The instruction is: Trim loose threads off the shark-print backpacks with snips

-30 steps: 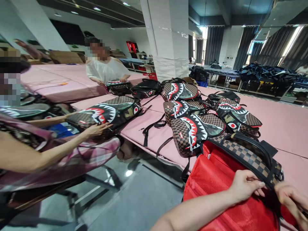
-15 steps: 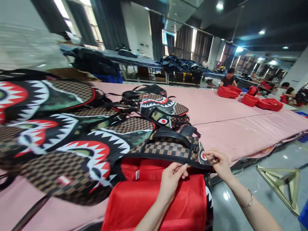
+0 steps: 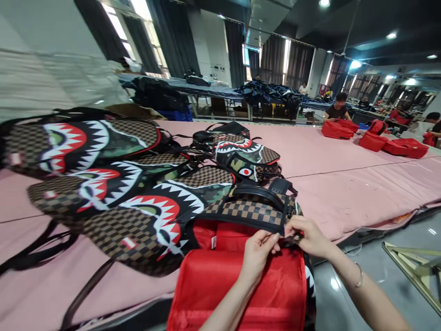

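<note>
A checkered backpack (image 3: pixel 253 209) lies open at the table's front edge, its red lining (image 3: pixel 241 280) showing and its flap folded toward me. My left hand (image 3: pixel 260 253) pinches the black-trimmed edge of the opening. Close to its right, my right hand (image 3: pixel 305 234) has its fingers closed at the same edge near the corner; a small dark object with a red part shows in it, too small to name. The black carry handle (image 3: pixel 257 195) arches just above both hands.
Several shark-print backpacks (image 3: pixel 134 225) overlap on the pink-covered table (image 3: pixel 344 184) to the left. A smaller shark-print bag (image 3: pixel 246 154) lies beyond. Red bags (image 3: pixel 339 128) and a person (image 3: pixel 337 110) are at the far right. A metal frame (image 3: pixel 413 266) stands on the floor.
My right hand has moved left along the bag's edge, closer to my left hand. The camera view has shifted left, so the bags appear farther right.
</note>
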`<state>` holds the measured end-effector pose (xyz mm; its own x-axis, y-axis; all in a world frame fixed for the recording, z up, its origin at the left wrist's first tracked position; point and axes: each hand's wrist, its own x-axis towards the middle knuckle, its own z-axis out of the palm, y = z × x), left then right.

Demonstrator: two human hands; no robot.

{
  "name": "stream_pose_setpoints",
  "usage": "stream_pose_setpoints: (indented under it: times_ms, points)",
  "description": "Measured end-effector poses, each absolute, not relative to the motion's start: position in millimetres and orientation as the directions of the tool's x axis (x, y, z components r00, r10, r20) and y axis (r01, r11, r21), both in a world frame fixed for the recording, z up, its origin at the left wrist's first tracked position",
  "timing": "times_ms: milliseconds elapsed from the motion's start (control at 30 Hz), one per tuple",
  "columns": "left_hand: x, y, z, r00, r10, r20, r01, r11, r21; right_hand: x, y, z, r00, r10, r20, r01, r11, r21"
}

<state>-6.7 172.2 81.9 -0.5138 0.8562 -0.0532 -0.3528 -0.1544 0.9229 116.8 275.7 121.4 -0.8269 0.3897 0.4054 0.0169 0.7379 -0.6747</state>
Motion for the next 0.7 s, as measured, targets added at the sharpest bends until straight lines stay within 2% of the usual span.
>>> stream_pose_setpoints:
  times_ms: [67, 133, 200, 300, 500, 600, 700]
  points:
    - [-5, 173, 81, -0.512, 0.857, -0.052, -0.338, -0.146, 0.93, 122, 277, 126, -0.842, 0.387, 0.377, -0.005, 0.693, -0.721]
    - [-3, 174, 78, -0.507, 0.861, -0.045, -0.333, -0.147, 0.931, 122, 282, 129, -0.787, 0.457, 0.415, 0.016, 0.688, -0.726]
    - [0, 177, 75, -0.498, 0.866, -0.039, -0.342, -0.156, 0.927, 117, 290, 133, -0.715, 0.5, 0.488, 0.062, 0.741, -0.668]
    - [7, 183, 68, -0.479, 0.877, -0.022, -0.352, -0.169, 0.921, 95, 300, 139, -0.66, 0.491, 0.569, 0.165, 0.833, -0.528]
    - [10, 188, 60, -0.479, 0.877, -0.032, -0.403, -0.187, 0.896, 56, 301, 144, -0.749, 0.498, 0.438, 0.37, 0.862, -0.347]
    - [-13, 184, 64, -0.582, 0.807, -0.101, -0.476, -0.238, 0.846, 59, 297, 142, -0.747, 0.47, 0.47, 0.338, 0.877, -0.341]
    - [-56, 175, 69, -0.722, 0.667, -0.185, -0.511, -0.333, 0.793, 72, 293, 142, -0.742, 0.438, 0.508, 0.302, 0.894, -0.33]
